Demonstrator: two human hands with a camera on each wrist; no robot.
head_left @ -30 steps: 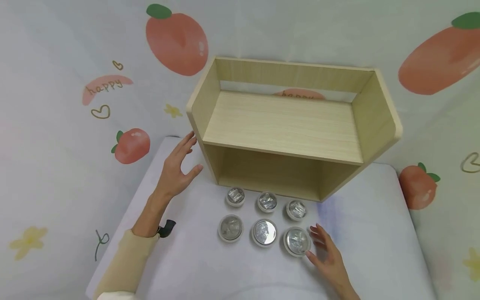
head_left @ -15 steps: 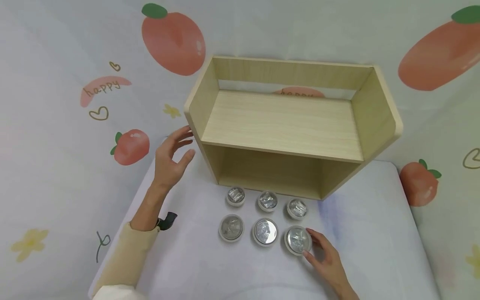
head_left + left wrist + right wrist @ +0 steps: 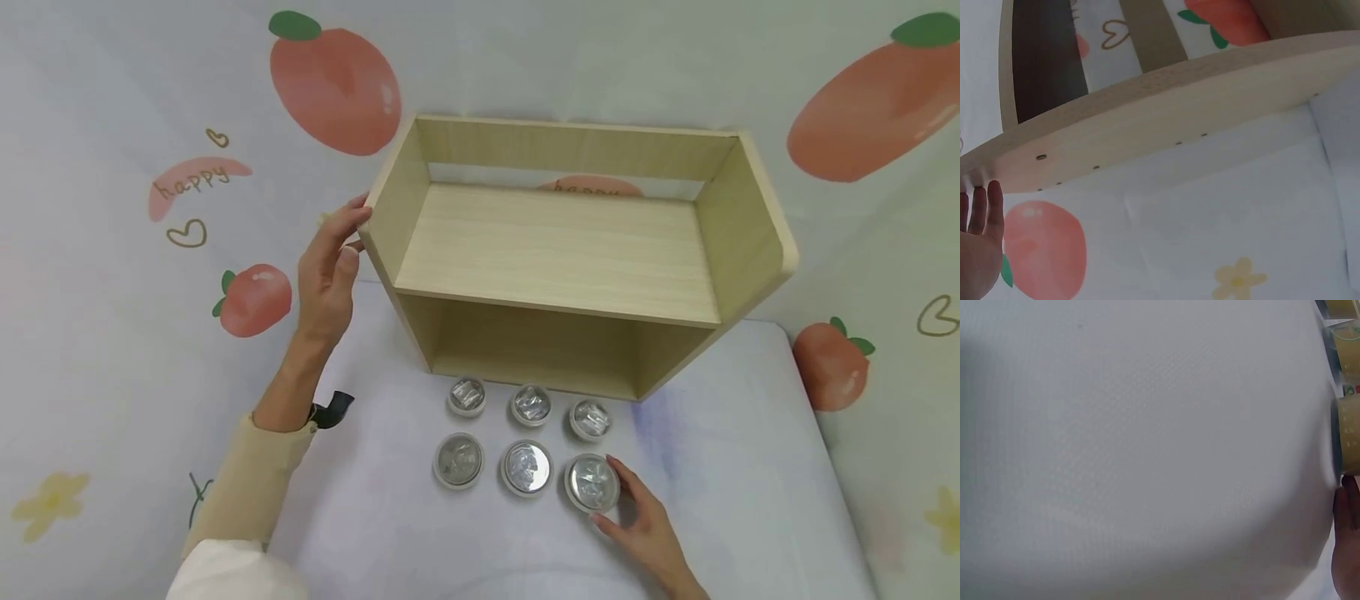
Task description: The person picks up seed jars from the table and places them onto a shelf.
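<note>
"Where's the left hand (image 3: 326, 283)?"
"At far left, fingers touching the side panel of the wooden shelf (image 3: 558, 242), grasping nothing."
"And right of that?"
"Two rows of silver-topped round containers (image 3: 458, 461), three in each, on the worktop (image 3: 390, 517) in front of the shelf."
"The right hand (image 3: 651, 533)?"
"Grasping the front row's rightmost container (image 3: 591, 482), thumb at its near edge, fingers round its right side."

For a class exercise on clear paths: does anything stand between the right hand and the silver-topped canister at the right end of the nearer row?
Nothing visible does. The right hand curves around the right side of that silver-topped canister; the row's middle canister stands to its left, away from the hand.
</note>
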